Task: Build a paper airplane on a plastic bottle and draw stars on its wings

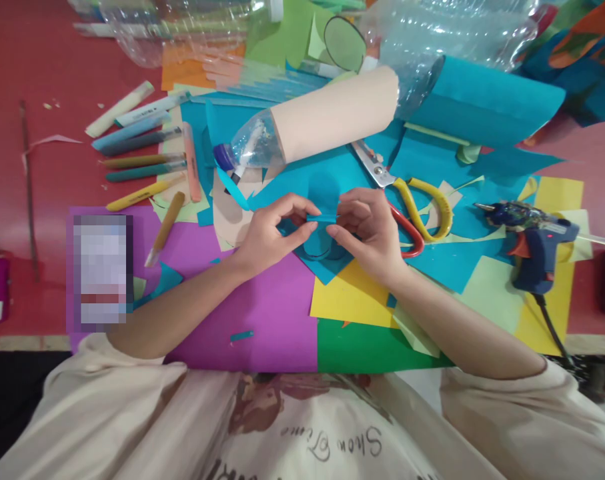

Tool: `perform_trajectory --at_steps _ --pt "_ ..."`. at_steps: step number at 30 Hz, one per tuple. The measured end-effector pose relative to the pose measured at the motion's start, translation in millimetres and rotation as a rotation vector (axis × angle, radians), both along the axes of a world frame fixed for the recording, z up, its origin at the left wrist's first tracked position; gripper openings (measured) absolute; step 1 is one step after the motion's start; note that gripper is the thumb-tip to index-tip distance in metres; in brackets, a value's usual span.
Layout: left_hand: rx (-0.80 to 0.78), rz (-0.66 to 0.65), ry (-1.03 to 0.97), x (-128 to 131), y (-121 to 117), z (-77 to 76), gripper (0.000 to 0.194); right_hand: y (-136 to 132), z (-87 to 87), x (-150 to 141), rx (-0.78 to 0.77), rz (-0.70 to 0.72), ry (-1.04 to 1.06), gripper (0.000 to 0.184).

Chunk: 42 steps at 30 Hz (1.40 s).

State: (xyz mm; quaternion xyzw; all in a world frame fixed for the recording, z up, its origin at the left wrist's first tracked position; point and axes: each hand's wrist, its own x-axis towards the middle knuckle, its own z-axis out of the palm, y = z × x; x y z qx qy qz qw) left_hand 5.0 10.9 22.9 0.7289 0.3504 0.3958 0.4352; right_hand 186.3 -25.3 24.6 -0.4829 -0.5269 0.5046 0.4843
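Observation:
A blue paper piece [323, 219], with a fold line across its middle, is pinched between both hands. My left hand [282, 227] grips its left end with thumb and fingertips. At the other end my right hand [367, 227] pinches it the same way, fingers curled. Blue sheets lie beneath. Scissors [422, 193] with one yellow and one red handle lie just beyond my right hand, the red loop partly hidden by it. Behind the hands lies a plastic bottle [256, 141] on its side, with a purple cap and pale pink paper [337, 117] wrapped around it.
Several markers [137, 141] lie at the left, above a blurred phone [102, 270]. A blue glue gun [537, 247] with its cord rests at the right. A blue paper-wrapped bottle [492, 100] and clear plastic bottles [457, 27] are at the back. Purple paper [262, 293] lies in front.

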Motion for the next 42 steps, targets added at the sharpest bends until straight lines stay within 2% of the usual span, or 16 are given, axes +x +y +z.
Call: perform_trajectory --at_steps 5,14,22,26,35,42 --pt "0.004 -0.008 0.008 -0.1 -0.8 -0.1 0.010 -1.1 -1.1 0.0 0.029 -0.037 -0.001 0.040" --pt "-0.074 0.053 0.005 3.6 -5.2 2.9 0.007 1.9 2.1 0.6 -0.008 0.061 -0.091 0.030" --pt "-0.117 0.040 0.025 3.9 -6.3 2.3 0.012 2.4 1.0 0.0 -0.055 0.026 -0.044 0.034" --pt "-0.115 0.038 0.034 3.4 -7.0 3.1 0.012 2.8 1.4 0.2 -0.053 0.021 -0.043 0.034" --pt "-0.058 0.035 0.025 3.8 -6.4 2.7 0.008 2.0 -0.2 0.9 -0.041 0.034 -0.037 0.023" --pt "-0.099 0.037 0.044 3.3 -6.4 3.0 0.008 1.7 1.5 0.9 -0.015 0.034 -0.054 0.017"
